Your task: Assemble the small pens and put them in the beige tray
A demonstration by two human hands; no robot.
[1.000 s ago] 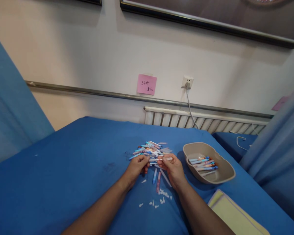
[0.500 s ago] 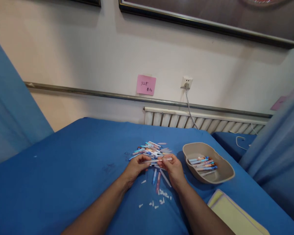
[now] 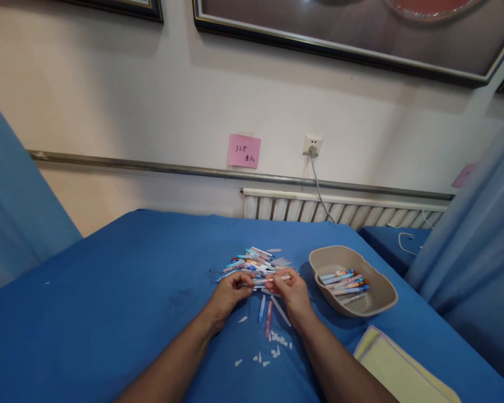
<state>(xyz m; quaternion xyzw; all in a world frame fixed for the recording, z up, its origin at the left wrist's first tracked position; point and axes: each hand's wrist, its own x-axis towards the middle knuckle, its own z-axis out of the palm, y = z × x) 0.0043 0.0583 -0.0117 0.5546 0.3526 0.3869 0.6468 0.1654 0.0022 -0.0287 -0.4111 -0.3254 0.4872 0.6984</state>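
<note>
Both hands meet over the blue-covered bed, fingers closed on one slim pale pen [image 3: 262,281] held level between them. My left hand [image 3: 232,290] pinches its left end, and my right hand [image 3: 291,292] grips the right part. Just behind the hands lies a loose pile of pen parts [image 3: 256,259] in white, blue, pink and orange. In front of them rest a blue barrel [image 3: 262,309], a pink barrel [image 3: 269,319] and a pale barrel [image 3: 280,311]. Closer to me, several small white cone-shaped tips [image 3: 277,338] are scattered on the cloth.
A beige basin [image 3: 382,307] holding several pens stands to the right of my hands. Nearer, at the right, lies a folded yellow cloth [image 3: 397,364]. Behind the bed are a radiator [image 3: 285,208] and a metal rail [image 3: 172,169]. Blue curtains [image 3: 474,224] hang at both sides.
The camera view has shifted slightly, so the wall and bed appear a little lower and further left. Both hands keep hold of the pen, nearly in the same pose.
</note>
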